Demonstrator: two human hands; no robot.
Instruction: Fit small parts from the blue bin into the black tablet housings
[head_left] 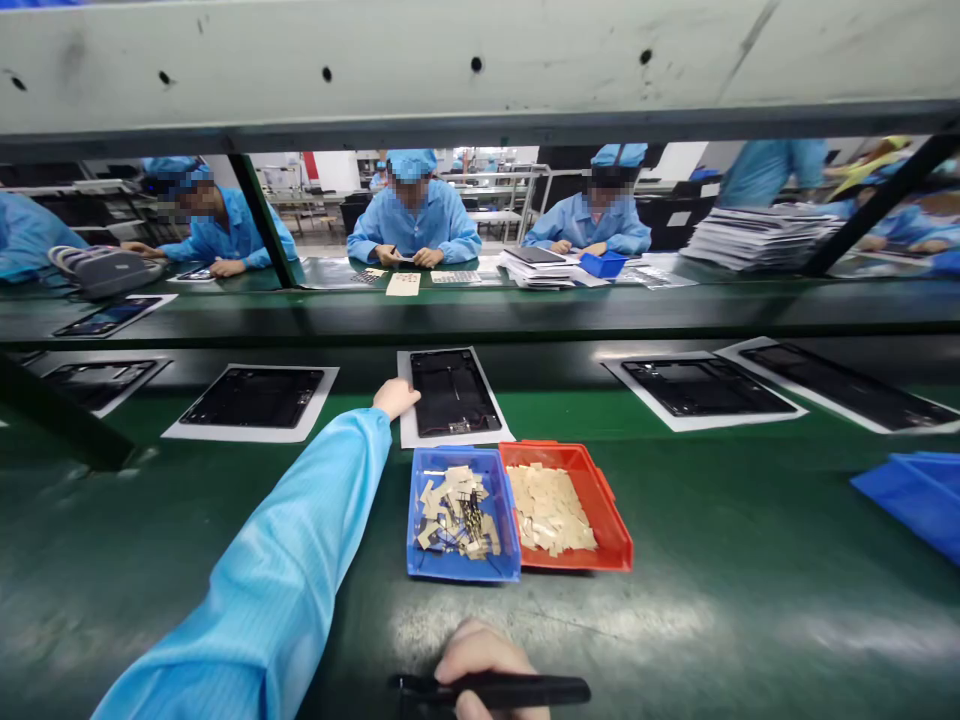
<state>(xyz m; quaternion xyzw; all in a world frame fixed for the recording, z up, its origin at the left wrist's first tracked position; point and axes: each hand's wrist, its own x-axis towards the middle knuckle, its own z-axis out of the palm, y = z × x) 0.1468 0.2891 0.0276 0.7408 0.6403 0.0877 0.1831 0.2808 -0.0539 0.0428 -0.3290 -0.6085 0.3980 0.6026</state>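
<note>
My left hand [395,397], at the end of a blue sleeve, reaches forward and grips the left edge of a white sheet [409,432] that carries a black tablet back cover [454,392]. Its fingers are closed on the sheet's edge. My right hand [480,660] rests at the bottom edge of the view, closed round a black pen-like tool [525,689] lying sideways. Between the hands stand a blue tray [416,530] of small tan pieces and dark parts and a red tray [615,530] of tan pieces.
More black covers on white sheets lie along the green belt, at the left [255,398] and right [701,387]. A blue bin [911,495] sits at the right edge. Several people in blue coats work across the line. A grey shelf [480,60] hangs overhead.
</note>
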